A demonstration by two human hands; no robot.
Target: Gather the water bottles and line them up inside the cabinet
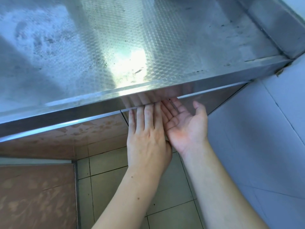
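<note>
No water bottle is in view. My left hand (146, 136) lies palm down, its fingers straight and together, with the fingertips at the lower lip of the steel counter's front edge (82, 111). Just right of it my right hand (184, 123) is turned palm up with fingers spread, its fingertips reaching under the same lip where two cabinet doors meet. The brown patterned cabinet door (92, 129) on the left and the steel-toned door (219, 100) on the right hang below the counter. Neither hand holds anything. The cabinet's inside is hidden.
The embossed steel countertop (115, 38) fills the upper view, stained and glaring in the middle. A pale tiled wall (272, 129) stands at the right. Greenish floor tiles (112, 179) lie below. Another brown cabinet door (36, 195) is at the lower left.
</note>
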